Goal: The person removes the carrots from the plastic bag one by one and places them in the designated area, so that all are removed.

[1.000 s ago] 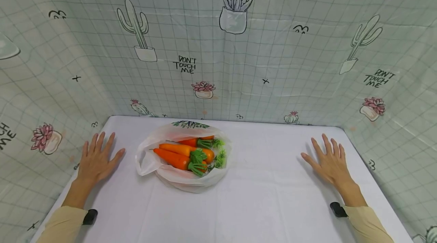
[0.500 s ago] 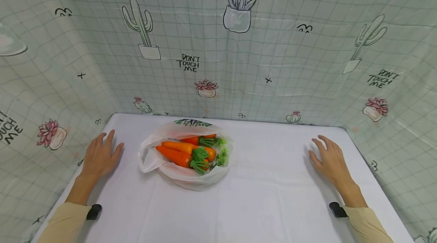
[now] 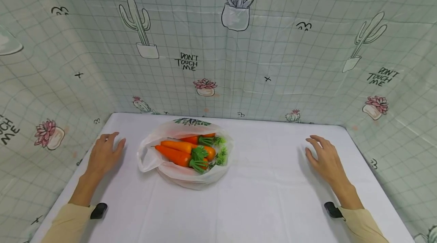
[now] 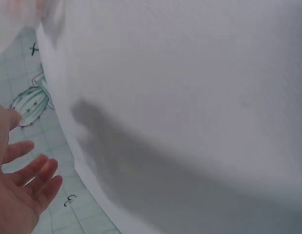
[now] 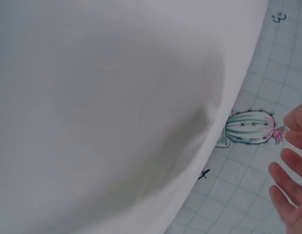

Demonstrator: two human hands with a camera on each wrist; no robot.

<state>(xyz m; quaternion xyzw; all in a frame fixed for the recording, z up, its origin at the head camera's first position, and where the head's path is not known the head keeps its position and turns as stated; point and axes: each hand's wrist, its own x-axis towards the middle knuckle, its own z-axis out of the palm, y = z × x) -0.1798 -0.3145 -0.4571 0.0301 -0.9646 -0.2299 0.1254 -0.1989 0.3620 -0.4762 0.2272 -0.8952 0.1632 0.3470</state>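
A white plastic bag (image 3: pixel 191 183) lies on its side left of the table's middle, its mouth spread wide. Inside it several orange carrots (image 3: pixel 172 155) with green tops show, with frilly green leaves (image 3: pixel 222 155) beside them; the rest of the contents is hidden by the bag. My left hand (image 3: pixel 102 155) is over the left side of the table, left of the bag, fingers loosely bent and holding nothing. Far to the right my right hand (image 3: pixel 326 161) hovers over the table with relaxed, slightly bent fingers, also holding nothing. Both hands cast shadows on the cloth.
The table (image 3: pixel 252 205) has a white cover. A grid-patterned curtain (image 3: pixel 273 53) printed with cacti hangs behind it and along both sides. Black wrist devices (image 3: pixel 99 211) are worn at both sleeves.
Both hands have lifted from lying flat with spread fingers to loosely bent fingers above the table, and both have shifted slightly inward. The bag and carrots have stayed in place.
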